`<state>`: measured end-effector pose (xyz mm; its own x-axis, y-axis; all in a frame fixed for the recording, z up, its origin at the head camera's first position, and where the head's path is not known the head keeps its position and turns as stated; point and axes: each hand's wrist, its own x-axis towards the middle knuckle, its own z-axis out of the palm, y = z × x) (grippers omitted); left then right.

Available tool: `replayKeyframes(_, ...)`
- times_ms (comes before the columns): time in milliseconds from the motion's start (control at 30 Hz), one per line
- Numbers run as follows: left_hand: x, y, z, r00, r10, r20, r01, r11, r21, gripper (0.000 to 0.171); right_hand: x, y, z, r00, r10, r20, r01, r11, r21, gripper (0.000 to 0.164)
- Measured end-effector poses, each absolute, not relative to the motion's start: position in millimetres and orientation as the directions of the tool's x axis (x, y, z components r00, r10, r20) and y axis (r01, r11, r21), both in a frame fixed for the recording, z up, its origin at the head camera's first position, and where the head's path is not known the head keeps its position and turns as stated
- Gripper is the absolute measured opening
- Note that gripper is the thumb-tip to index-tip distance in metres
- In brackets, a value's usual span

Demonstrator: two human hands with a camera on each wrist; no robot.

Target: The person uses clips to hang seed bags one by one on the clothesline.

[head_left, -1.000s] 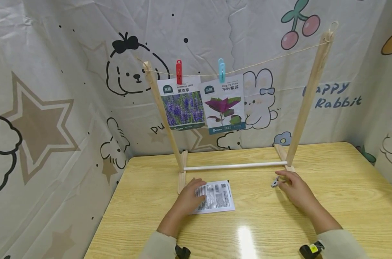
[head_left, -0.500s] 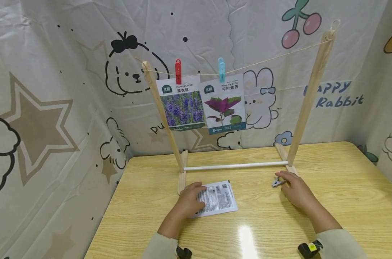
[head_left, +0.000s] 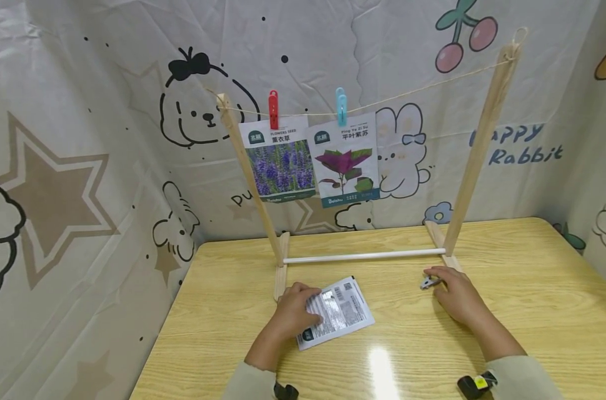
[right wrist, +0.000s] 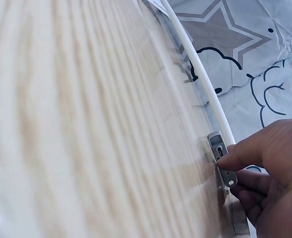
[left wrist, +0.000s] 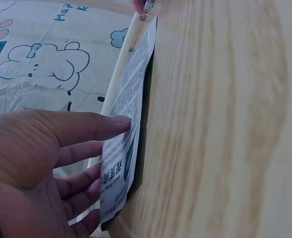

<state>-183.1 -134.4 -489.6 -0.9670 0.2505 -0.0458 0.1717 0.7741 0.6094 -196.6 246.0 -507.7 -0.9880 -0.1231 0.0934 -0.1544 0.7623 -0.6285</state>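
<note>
My left hand point(head_left: 294, 311) holds the left edge of a white seed packet point(head_left: 340, 312), printed back facing up, over the table. In the left wrist view the thumb presses on the packet's point(left wrist: 121, 163) printed face while the other fingers reach behind its edge. Over on the right, my right hand point(head_left: 460, 295) pinches a small grey clothespin point(right wrist: 222, 158) between thumb and fingers, close above the table by the rack's right foot. Two more packets hang from a string: a lavender packet point(head_left: 281, 166) under a red clothespin point(head_left: 274, 110) and a purple-leaf packet point(head_left: 344, 172) under a light blue clothespin point(head_left: 341, 106).
A wooden rack has a left post point(head_left: 250, 172), a taller-looking right post point(head_left: 482, 150), a string point(head_left: 422, 89) across the top and a white rod point(head_left: 365, 256) low down. It stands on a wood-grain table point(head_left: 407, 355), before a printed cloth backdrop point(head_left: 303, 33).
The packet under my left hand has turned, its right end moving right and toward me, its lower left corner coming into view. My right hand has barely shifted with the grey clothespin.
</note>
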Motion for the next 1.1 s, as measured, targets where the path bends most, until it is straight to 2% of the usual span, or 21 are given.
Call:
replayKeyframes(800, -182, -142, -494, -0.959, 0.263, -0.108, 0.108, 0.688, 0.717, 0.048, -194, 247, -507, -0.985, -0.109, 0.134, -0.168, 0.774, -0.611, 0.031)
replayKeyframes(1100, -187, -151, -498, -0.958, 0.253, -0.134, 0.027, 0.546, 0.837, 0.051, -196, 247, -507, -0.985, -0.112, 0.129, -0.169, 0.768, -0.618, 0.029)
